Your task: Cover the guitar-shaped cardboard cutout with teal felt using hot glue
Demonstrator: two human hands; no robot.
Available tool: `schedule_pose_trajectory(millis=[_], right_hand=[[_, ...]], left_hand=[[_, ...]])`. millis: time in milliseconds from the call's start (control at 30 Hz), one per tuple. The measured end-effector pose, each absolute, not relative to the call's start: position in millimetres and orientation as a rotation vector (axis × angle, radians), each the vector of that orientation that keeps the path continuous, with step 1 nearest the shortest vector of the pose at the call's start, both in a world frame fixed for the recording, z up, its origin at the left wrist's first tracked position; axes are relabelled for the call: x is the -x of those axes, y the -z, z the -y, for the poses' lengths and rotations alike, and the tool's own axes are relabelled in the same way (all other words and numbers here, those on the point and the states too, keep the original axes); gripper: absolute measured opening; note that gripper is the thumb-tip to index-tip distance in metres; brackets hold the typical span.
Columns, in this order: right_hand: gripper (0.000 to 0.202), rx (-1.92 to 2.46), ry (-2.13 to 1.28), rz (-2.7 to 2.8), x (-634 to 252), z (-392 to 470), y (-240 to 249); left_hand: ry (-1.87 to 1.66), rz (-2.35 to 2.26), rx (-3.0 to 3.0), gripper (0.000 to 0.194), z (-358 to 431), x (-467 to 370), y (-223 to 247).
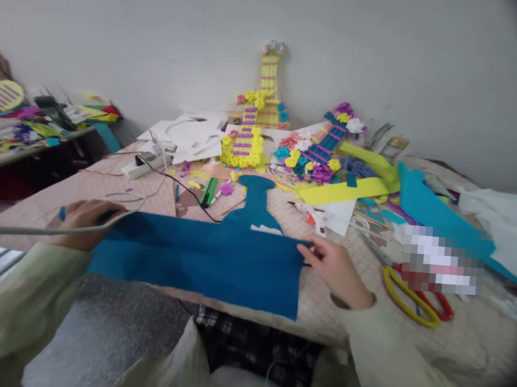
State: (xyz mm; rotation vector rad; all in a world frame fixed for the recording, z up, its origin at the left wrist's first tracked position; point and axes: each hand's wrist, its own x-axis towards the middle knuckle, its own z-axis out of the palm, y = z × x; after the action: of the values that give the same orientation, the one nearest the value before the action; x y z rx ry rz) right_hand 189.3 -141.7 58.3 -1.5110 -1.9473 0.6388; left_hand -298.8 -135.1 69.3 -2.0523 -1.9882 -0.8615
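A wide dark-blue sheet (199, 260), felt or thick paper by its look, is stretched between my hands over the table's near edge. Its lower side hangs past that edge. My left hand (87, 220) is closed on the sheet's upper left end, with a white cable crossing in front of the fingers. At the upper right corner, my right hand (339, 270) pinches the sheet between thumb and fingers. Just behind lies a blue cut-out (256, 202) with a narrow neck and rounded body, its lower part hidden by the sheet. A bit of white shows at the sheet's top edge.
Scissors (411, 298) with yellow and red handles lie to the right. A glue gun (313, 215), yellow strips (346, 190) and a large turquoise sheet (440, 214) are nearby. Flower-trimmed, guitar-like crafts (245, 136) stand at the back. A power strip (144, 165) trails cables on the left.
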Motion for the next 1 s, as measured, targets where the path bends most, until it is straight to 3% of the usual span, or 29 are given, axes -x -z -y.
schedule_pose_trajectory(millis=[367, 633, 700, 767, 867, 1000], right_hand=[[0.006, 1.476, -0.744, 1.809, -159, 46, -44], [0.004, 1.433, -0.904, 1.777, -163, 35, -45], [0.005, 1.420, -0.942, 1.772, -162, 35, -48], [0.006, 1.413, -0.971, 1.769, -160, 35, -52], [0.009, 1.412, -1.000, 1.764, -157, 37, -57], [0.011, 1.389, -1.003, 1.768, -155, 41, -61]], left_hand=[[0.738, 2.089, 1.876, 0.028, 85, 277, -81], [1.201, 1.747, 1.420, 0.029, 128, 237, -55], [1.208, 1.571, 1.862, 0.014, 143, 204, -44], [1.081, 1.479, 2.185, 0.012, 149, 166, -35], [0.718, 1.278, 2.706, 0.035, 142, 120, -24], [0.386, 1.204, 2.891, 0.042, 129, 105, -15]])
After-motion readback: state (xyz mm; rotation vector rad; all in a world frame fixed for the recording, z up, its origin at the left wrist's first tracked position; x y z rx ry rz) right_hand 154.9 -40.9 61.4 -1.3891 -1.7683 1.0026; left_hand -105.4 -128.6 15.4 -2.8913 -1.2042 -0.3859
